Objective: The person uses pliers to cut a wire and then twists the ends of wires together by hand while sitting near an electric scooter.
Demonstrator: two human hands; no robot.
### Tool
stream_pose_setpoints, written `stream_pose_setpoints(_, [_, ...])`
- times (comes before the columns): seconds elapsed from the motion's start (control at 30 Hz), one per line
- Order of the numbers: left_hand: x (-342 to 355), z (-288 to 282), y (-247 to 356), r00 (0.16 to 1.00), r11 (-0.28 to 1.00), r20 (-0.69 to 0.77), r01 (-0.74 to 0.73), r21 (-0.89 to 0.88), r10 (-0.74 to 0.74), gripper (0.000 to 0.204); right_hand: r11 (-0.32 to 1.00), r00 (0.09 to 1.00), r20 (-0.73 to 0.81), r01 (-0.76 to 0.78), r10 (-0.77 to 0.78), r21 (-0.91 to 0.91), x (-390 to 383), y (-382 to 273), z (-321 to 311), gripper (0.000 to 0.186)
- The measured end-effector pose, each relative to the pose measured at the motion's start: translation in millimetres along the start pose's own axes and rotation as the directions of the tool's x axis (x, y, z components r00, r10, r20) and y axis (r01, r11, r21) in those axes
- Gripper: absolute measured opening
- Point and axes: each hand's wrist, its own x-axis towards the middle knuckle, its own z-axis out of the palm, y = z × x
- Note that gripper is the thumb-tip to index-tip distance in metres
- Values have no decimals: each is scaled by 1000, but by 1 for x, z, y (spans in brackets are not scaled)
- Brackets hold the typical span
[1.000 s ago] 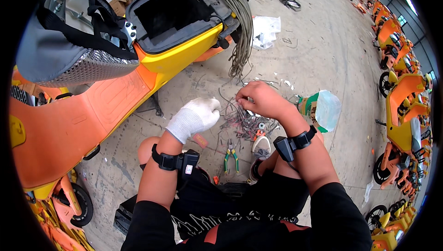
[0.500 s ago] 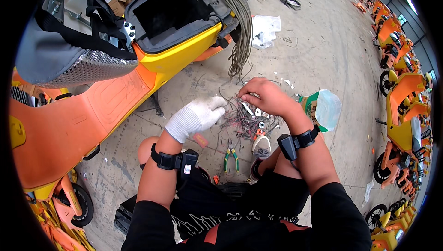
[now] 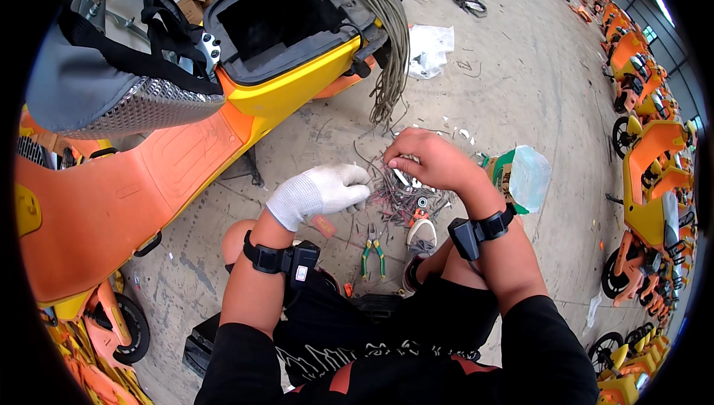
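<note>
**Both hands down in the wire scraps**

So the person's crouched on the floor over a tangled heap of thin grey wire offcuts and small metal bits. The left hand, in a white knit glove, rests at the heap's left edge, fingers lying together and curled down onto the strands; can't tell if anything is actually pinched under there. The bare right hand hangs over the top of the heap, fingertips bunched together around what looks like a thin strand, too small to be sure.

Compared to half a second back, the gloved hand has dropped flatter onto the pile and the right one has slid a touch left.

Green-handled pliers lie on the dusty grey concrete floor just below the heap. An orange-and-yellow scooter with its seat compartment open sits to the left, a bundle of grey cables draped off it. More orange scooters line the right side of the hall
</note>
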Motion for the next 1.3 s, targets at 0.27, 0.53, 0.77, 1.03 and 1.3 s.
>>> stream_pose_setpoints(0.27, [4, -3, -4, 999, 954, -28, 30, -299, -40, 26, 977, 978, -135, 133, -156, -166, 6, -1, 11, 21])
stream_pose_setpoints(0.53, [3, -14, -12, 968, 716, -240, -116, -688, -75, 22, 805, 710, -386, -557, 590, 206, -14, 55, 22, 40])
stream_pose_setpoints(0.77, [-7, -22, -4, 970, 566, -243, -198, -801, -5, 22, 771, 643, 439, -591, 627, -236, -48, 122, 83, 33])
stream_pose_setpoints(1.03, [-6, -20, 0, 939, 545, -342, -269, -794, -35, 30, 609, 348, 610, -739, 712, -290, -98, 165, 253, 43])
stream_pose_setpoints(1.3, [-11, -22, -9, 959, 582, -271, -174, -794, -83, 30, 401, 236, 503, -881, 831, -250, -169, 123, 407, 59])
